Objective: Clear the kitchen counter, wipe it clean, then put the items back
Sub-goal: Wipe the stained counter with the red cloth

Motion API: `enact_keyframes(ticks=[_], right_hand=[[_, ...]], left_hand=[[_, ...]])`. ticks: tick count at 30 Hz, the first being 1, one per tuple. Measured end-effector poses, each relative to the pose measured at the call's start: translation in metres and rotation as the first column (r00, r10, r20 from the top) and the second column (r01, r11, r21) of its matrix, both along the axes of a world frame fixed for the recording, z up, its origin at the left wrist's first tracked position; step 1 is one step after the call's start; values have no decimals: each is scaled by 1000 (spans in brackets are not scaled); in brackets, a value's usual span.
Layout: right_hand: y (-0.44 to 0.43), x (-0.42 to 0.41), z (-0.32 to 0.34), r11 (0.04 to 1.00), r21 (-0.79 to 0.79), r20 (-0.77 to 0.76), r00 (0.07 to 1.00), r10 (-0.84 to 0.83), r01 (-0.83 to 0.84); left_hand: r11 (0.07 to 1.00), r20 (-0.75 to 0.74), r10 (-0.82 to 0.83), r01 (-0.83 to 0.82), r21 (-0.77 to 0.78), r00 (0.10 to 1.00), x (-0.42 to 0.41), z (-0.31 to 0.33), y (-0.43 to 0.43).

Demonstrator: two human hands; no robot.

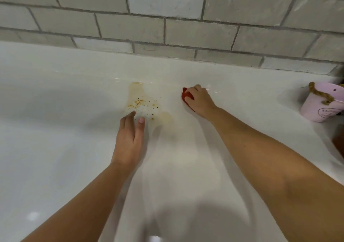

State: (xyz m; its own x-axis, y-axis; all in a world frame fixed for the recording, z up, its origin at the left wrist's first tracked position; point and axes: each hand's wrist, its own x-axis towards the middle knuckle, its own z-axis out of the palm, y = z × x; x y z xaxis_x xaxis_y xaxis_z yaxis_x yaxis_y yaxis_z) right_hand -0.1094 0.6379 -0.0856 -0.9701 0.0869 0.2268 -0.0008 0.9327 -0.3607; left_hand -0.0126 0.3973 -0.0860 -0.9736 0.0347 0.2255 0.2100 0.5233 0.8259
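I note my right hand (200, 100) gripping a crumpled red cloth (186, 96) against the white surface (55, 107), just right of a brownish, dark-speckled stain (142, 102). My left hand (130, 139) is open, fingertips at the stain's near edge.

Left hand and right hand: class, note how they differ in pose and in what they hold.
The left hand has straight fingers and holds nothing; the right hand curls over a red sponge. The left hand reaches the near edge of the brown stain; the right hand sits apart from it, farther back. Both are bare, over the white counter.
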Motion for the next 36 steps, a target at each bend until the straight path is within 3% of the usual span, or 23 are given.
enact_keyframes(ticks=[2, 4, 6, 8, 11, 14, 17, 18, 20, 22, 24, 26, 28, 32, 34, 36], right_hand=[[27, 23, -4, 997, 0, -79, 994, 71, -71], [62, 37, -5, 997, -15, -103, 992, -80, 78], [83, 42, -4, 954, -64, -16, 955, -295, 293], [67, 41, -5, 941, -122, 16, 948, -317, 316], [-8, 59, -7, 987, -147, -31, 997, -69, 63], [-81, 112, -9, 967, -145, -21, 978, 207, -208], [-79, 140, -5, 934, -168, -40, 949, 313, -316], [-64, 137, -3, 952, -165, -35, 966, 255, -257], [-24, 123, -3, 992, -129, -6, 1000, -13, 12], [2, 111, -2, 951, -120, 18, 959, -284, 284], [-14, 103, -3, 928, -109, 18, 934, -357, 357], [-61, 107, -5, 961, -98, 9, 966, -259, 259], [-120, 126, -9, 994, -103, -17, 999, -48, 46], [-175, 177, -7, 956, -55, -33, 957, 288, -290], [-150, 185, -9, 960, 17, -126, 951, 281, -281], [-102, 176, -13, 998, 41, -206, 978, 45, -38]], left_hand=[[1000, 10, -1, 1, 4, 1000, 0, 1, 0], [1000, 13, -4, 3, 13, 1000, 0, 1, 0], [1000, 16, -5, 5, 12, 1000, 1, 1, 1], [1000, 15, 0, 0, 15, 1000, 1, 0, 1], [999, 16, 9, -10, 32, 1000, 2, 2, 1], [999, 17, 23, -23, 37, 1000, 2, 3, 0], [994, 9, 27, -28, 102, 1000, 6, 5, -4], [987, 2, 33, -33, 157, 999, 7, 7, -6], [962, 6, 54, -54, 269, 999, 10, 13, -13], [949, -6, 64, -59, 310, 998, 8, 19, -26], [953, -22, 76, -66, 297, 997, 3, 22, -45], [967, -12, 92, -87, 242, 996, 0, 20, -64], [982, 4, 92, -91, 163, 996, 0, 17, -80], [989, 33, 90, -93, 112, 995, 0, 14, -100], [986, 50, 106, -111, 121, 993, 0, 12, -107], [981, 54, 123, -129, 145, 991, 1, 10, -110]])
